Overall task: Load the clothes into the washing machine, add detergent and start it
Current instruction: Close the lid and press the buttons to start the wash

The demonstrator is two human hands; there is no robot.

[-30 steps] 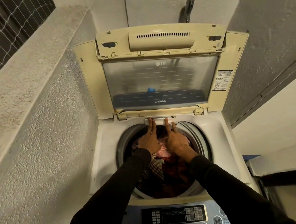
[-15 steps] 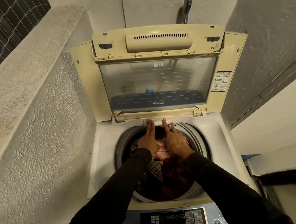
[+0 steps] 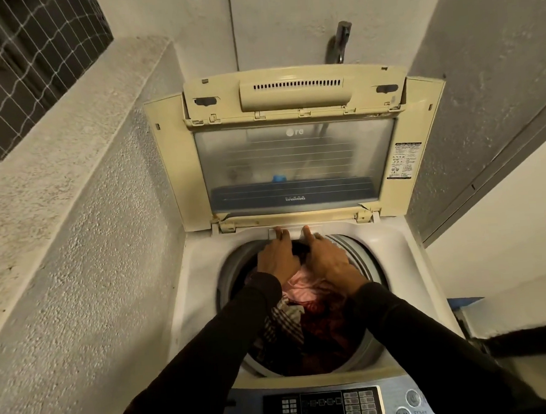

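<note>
The top-loading washing machine (image 3: 200, 294) stands with its lid (image 3: 294, 160) raised against the back wall. Mixed clothes (image 3: 304, 320), pink, checked and dark red, fill the drum. Both my arms, in dark sleeves, reach across the drum to its back rim. My left hand (image 3: 276, 259) and my right hand (image 3: 327, 259) lie side by side, fingertips touching the small white detergent drawer (image 3: 295, 230) just under the lid hinge. Neither hand holds anything that I can see. The control panel (image 3: 322, 407) with its buttons is at the near edge.
A rough plastered ledge (image 3: 71, 174) closes in the left side, with a netted window (image 3: 25, 52) above it. A tap (image 3: 340, 42) sticks out of the wall behind the lid. A grey wall and a door frame (image 3: 486, 168) stand on the right.
Both hands stay at the detergent drawer. Their fingers look a little more bent than a second ago. The view has shifted slightly.
</note>
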